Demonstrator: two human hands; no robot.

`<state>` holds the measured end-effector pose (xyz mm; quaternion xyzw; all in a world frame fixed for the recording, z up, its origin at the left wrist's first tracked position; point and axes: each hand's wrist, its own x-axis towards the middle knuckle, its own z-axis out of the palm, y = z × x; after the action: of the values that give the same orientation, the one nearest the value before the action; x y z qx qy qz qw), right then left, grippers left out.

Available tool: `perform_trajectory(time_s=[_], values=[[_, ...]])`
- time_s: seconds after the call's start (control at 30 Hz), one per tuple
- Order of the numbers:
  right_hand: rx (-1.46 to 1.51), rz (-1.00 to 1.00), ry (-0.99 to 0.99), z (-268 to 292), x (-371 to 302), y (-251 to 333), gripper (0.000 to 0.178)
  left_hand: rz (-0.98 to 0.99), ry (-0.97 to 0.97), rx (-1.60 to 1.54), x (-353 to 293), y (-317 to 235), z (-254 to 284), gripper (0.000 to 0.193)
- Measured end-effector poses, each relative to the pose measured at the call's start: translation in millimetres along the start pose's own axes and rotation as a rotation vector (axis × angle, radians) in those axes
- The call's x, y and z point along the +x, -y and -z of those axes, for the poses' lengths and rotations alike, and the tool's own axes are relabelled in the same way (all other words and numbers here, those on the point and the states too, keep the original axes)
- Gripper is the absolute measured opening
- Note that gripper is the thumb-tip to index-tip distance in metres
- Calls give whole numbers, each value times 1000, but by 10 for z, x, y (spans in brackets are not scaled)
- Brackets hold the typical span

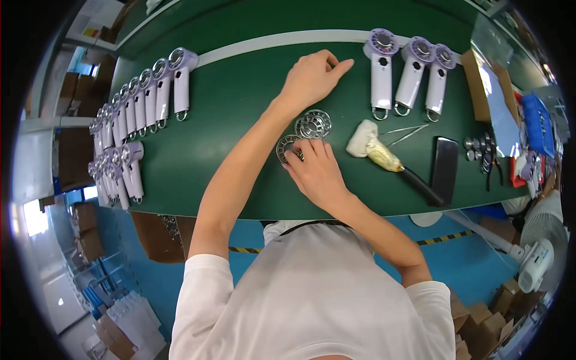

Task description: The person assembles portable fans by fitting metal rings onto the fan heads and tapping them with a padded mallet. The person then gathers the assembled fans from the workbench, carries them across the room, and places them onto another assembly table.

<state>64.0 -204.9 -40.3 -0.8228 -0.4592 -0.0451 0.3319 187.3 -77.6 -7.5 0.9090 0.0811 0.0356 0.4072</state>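
On the green table, my right hand (318,171) has its thumb and fingers closed on a round silver ring-shaped grille (282,150), partly hidden under the fingers. Just beyond it lie several similar silver grilles (313,124), overlapping. My left hand (313,77) reaches past them, above the far part of the table. Its fingers are loosely bent and the thumb points right, apart from them; nothing shows in it. To its right lie three white handheld fans (381,81) with purple round heads and metal loops.
Several more handheld fans (135,108) line the left side. A mallet with a wrapped head (363,139), tweezers (408,132), a black phone-like slab (444,171), and pliers (495,165) lie at right. Beyond them stand a cardboard box (477,84) and a blue bin (538,126).
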Motion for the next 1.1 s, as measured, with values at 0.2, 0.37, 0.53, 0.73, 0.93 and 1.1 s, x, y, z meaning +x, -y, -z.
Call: perform_trajectory(time_s=[0.2, 0.37, 0.53, 0.73, 0.93, 1.1], values=[[90, -59, -132, 235, -8, 8, 29, -87, -132, 327, 446, -234, -714, 85], [-20, 2, -86, 99, -32, -80, 28, 40, -63, 78, 571, -313, -848, 60], [27, 41, -69, 66, 47, -79, 29, 106, -92, -726, 569, -234, -380, 50], [284, -66, -180, 386, 159, -43, 25, 78, -75, -773, -59, -169, 565, 47], [708, -404, -342, 1030, 495, -45, 19, 295, -7, -754, -1136, 34, 861, 39], [771, -392, -239, 934, 667, 81, 19, 456, 119, -868, -1709, 107, 705, 29]])
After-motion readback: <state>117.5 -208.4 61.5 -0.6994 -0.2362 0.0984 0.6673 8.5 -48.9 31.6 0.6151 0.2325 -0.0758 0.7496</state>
